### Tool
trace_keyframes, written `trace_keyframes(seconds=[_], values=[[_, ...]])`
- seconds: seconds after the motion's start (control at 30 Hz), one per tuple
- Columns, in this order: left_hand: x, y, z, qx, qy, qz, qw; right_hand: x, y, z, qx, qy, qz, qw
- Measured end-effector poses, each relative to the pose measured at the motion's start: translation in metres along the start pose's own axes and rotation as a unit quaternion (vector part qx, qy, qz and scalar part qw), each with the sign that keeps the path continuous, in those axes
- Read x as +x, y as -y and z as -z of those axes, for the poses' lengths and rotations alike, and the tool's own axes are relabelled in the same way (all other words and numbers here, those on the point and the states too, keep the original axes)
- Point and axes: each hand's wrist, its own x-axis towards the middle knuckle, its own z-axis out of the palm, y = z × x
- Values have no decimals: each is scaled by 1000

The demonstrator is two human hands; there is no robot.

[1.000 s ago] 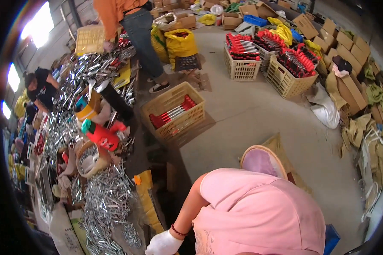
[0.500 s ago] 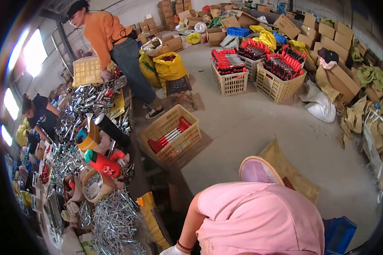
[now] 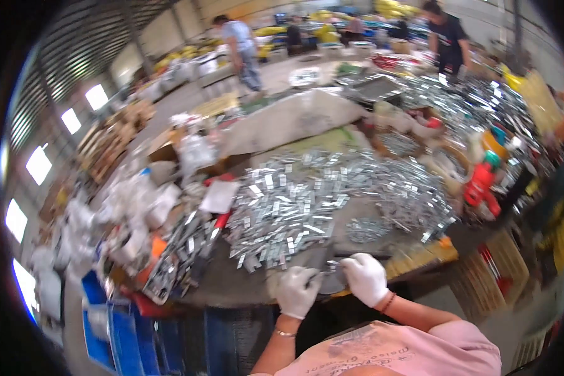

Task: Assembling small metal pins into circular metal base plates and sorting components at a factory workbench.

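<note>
At the table's front edge my left hand (image 3: 299, 292), in a white glove, has its fingers curled together; what lies in them, if anything, is hidden. My right hand (image 3: 365, 279), gloved in white too, is closed beside a small shiny metal piece too blurred to name. Between both hands shows a dark, rounded plate (image 3: 332, 280). Just beyond them spreads a heap of flat silvery metal strips (image 3: 288, 210). To its right lie a pile of thin metal rods (image 3: 410, 191) and a small mound of tiny metal parts (image 3: 365, 230).
A red bottle with a green cap (image 3: 480, 182) stands on the right, near a black cylinder (image 3: 519, 188). Blue bins (image 3: 116, 338) sit below the table at left. White plastic bags (image 3: 131, 200) crowd the left side. Two people (image 3: 239, 50) stand farther back.
My view has swung left from the crates and floor to the table. Both gloved hands now show over its front edge; earlier only part of one glove was visible.
</note>
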Motion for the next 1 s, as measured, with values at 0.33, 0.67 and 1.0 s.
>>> trace_keyframes(seconds=[0.33,0.67,1.0], values=[[-4,0,17,-52,29,40,997,-2,0,-2,26,17,42,999],[-5,-5,23,-48,43,61,996,-4,-3,-5,34,56,27,997],[-1,-9,29,-67,68,72,993,-3,-2,-2,47,68,5,997]])
